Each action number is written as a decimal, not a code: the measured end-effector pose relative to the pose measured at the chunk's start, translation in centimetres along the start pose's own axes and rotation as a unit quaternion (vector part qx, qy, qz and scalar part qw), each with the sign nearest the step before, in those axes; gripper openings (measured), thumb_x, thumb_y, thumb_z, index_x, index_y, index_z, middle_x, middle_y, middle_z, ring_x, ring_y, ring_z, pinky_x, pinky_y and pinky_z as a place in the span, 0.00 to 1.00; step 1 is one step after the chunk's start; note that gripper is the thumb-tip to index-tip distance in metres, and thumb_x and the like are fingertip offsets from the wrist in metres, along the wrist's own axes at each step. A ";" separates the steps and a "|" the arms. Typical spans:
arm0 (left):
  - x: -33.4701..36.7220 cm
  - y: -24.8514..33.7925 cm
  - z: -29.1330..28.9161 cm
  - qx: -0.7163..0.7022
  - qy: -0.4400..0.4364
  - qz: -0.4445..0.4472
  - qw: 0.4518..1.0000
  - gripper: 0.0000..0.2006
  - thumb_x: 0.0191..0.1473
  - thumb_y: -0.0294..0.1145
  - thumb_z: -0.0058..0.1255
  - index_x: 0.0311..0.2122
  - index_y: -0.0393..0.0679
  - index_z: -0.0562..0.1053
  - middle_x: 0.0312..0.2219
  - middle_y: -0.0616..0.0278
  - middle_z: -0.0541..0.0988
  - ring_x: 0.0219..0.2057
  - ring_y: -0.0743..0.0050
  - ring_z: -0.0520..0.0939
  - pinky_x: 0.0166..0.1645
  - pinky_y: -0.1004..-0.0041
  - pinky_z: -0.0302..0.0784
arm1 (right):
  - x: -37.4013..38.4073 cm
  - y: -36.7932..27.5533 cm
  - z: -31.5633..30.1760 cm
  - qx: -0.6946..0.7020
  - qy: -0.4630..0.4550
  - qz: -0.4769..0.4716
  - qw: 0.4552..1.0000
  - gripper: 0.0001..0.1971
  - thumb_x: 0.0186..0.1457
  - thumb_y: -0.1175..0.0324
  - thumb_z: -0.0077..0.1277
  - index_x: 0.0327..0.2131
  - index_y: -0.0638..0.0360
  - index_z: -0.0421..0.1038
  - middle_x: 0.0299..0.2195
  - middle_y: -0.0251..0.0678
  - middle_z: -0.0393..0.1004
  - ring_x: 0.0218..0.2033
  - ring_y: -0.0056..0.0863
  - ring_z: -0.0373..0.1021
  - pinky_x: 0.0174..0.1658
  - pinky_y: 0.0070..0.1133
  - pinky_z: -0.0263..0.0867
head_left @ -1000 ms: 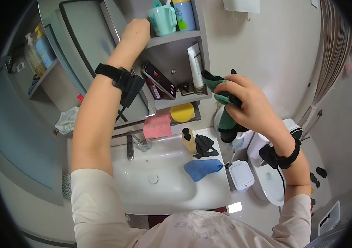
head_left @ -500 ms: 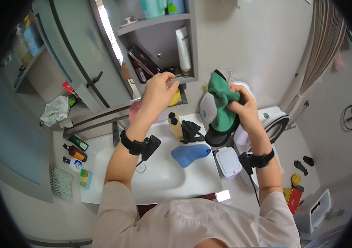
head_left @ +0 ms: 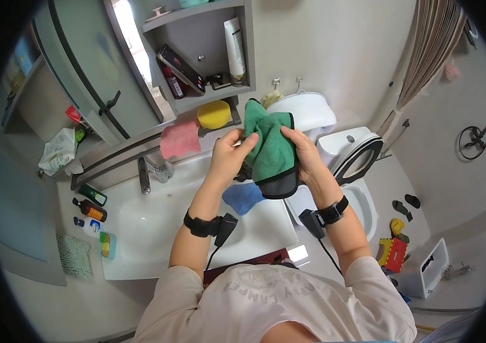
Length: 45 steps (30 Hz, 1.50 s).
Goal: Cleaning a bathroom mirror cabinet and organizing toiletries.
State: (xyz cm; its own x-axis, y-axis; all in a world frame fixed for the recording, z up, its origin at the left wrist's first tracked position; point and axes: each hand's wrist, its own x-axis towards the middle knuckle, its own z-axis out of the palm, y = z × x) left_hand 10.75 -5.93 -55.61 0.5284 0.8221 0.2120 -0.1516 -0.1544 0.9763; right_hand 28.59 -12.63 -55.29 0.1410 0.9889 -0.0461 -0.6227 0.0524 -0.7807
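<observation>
Green cloth (head_left: 275, 151), edged in black and with a dark grey lower end, is held up between our two hands, above the right end of the sink (head_left: 134, 246). Our left hand (head_left: 231, 157) is closed on its left edge. Our right hand (head_left: 308, 155) grips its right edge, thumb in front; we cannot see the fingers behind the fabric. Each of our wrists carries a black strap (head_left: 200, 225) with a small unit and cable.

Below the green cloth, we see a blue cloth (head_left: 242, 198) lying on the right side of the sink. The faucet (head_left: 145, 176) stands at the rear, to the left of our hands. Above it, a pink cloth (head_left: 180, 139) hangs over the rail (head_left: 234, 112), with a yellow disc (head_left: 214, 115) just beside it. Higher up, the shelf (head_left: 194, 102) holds a leaning phone (head_left: 181, 69) and a white tube (head_left: 234, 50). Bottles (head_left: 89, 210) line the sink's left end. To the right of our hands is the toilet (head_left: 364, 214), seat raised.
</observation>
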 end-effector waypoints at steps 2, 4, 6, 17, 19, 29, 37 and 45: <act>-1.2 -0.4 -0.9 -0.045 0.045 -0.050 0.997 0.16 0.57 0.40 0.55 0.41 0.35 0.75 0.30 0.67 0.77 0.30 0.87 0.75 0.33 0.83 0.69 | -0.5 -0.1 0.5 -0.045 -0.002 0.015 0.999 0.16 0.60 0.62 0.49 0.47 0.63 0.69 0.41 0.35 0.76 0.39 0.23 0.73 0.45 0.22 0.70; -2.3 -0.9 -2.1 -0.083 0.047 -0.025 0.995 0.14 0.58 0.40 0.54 0.39 0.37 0.75 0.29 0.71 0.76 0.27 0.90 0.73 0.30 0.84 0.67 | -0.7 0.1 0.7 -0.087 0.008 0.005 0.996 0.16 0.61 0.62 0.49 0.47 0.62 0.70 0.41 0.34 0.76 0.40 0.22 0.72 0.45 0.21 0.69; -3.3 -0.5 -3.4 -0.109 0.052 -0.021 0.993 0.14 0.59 0.40 0.53 0.39 0.38 0.74 0.29 0.72 0.76 0.27 0.90 0.73 0.30 0.84 0.67 | -0.5 0.3 0.5 -0.130 0.019 -0.007 0.991 0.15 0.62 0.62 0.48 0.48 0.61 0.71 0.41 0.32 0.76 0.40 0.20 0.72 0.45 0.20 0.68; -7.9 -4.5 -9.4 0.201 0.067 -0.072 0.975 0.13 0.56 0.40 0.56 0.33 0.38 0.75 0.21 0.71 0.73 0.23 0.87 0.71 0.26 0.83 0.64 | -1.2 0.8 5.5 -0.365 -0.094 -0.089 0.922 0.12 0.62 0.64 0.49 0.43 0.61 0.72 0.32 0.24 0.73 0.34 0.11 0.67 0.40 0.14 0.65; -8.9 -4.5 -9.7 0.175 -0.008 -0.152 0.973 0.16 0.51 0.42 0.61 0.35 0.38 0.75 0.25 0.67 0.76 0.24 0.81 0.73 0.29 0.79 0.69 | -1.3 0.0 7.0 -0.383 -0.134 -0.074 0.911 0.12 0.62 0.64 0.49 0.43 0.62 0.71 0.32 0.23 0.73 0.34 0.11 0.67 0.40 0.14 0.65; -7.0 -4.0 -6.7 -0.028 -0.175 -0.084 0.981 0.32 0.42 0.38 0.68 0.52 0.38 0.70 0.45 0.58 0.77 0.46 0.70 0.76 0.50 0.73 0.71 | -3.0 -5.7 14.1 -0.520 -0.254 0.007 0.816 0.17 0.56 0.69 0.54 0.49 0.61 0.68 0.37 0.29 0.75 0.35 0.17 0.71 0.41 0.16 0.68; -9.4 -8.7 -5.2 0.075 -0.226 -0.154 0.959 0.22 0.50 0.34 0.61 0.50 0.37 0.72 0.39 0.63 0.79 0.39 0.77 0.79 0.46 0.76 0.73 | -0.9 -12.4 8.1 -0.438 -0.046 -0.025 0.897 0.17 0.53 0.68 0.58 0.46 0.63 0.72 0.36 0.34 0.77 0.35 0.22 0.76 0.42 0.20 0.73; -11.0 -7.1 -7.8 -0.211 -0.110 -0.231 0.944 0.19 0.58 0.35 0.51 0.50 0.34 0.69 0.41 0.56 0.79 0.41 0.68 0.81 0.45 0.66 0.79 | 3.2 -8.7 -2.5 -0.394 0.099 0.039 0.913 0.17 0.56 0.60 0.54 0.43 0.62 0.74 0.42 0.38 0.77 0.41 0.28 0.74 0.44 0.25 0.71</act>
State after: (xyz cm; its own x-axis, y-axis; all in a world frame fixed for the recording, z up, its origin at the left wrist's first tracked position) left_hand -0.46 -9.58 -65.25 0.7725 0.6080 -0.1833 -0.1567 0.4622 0.8728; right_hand 36.38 -10.29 -50.14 0.3048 0.9369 -0.1709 0.0983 -0.2094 -0.9729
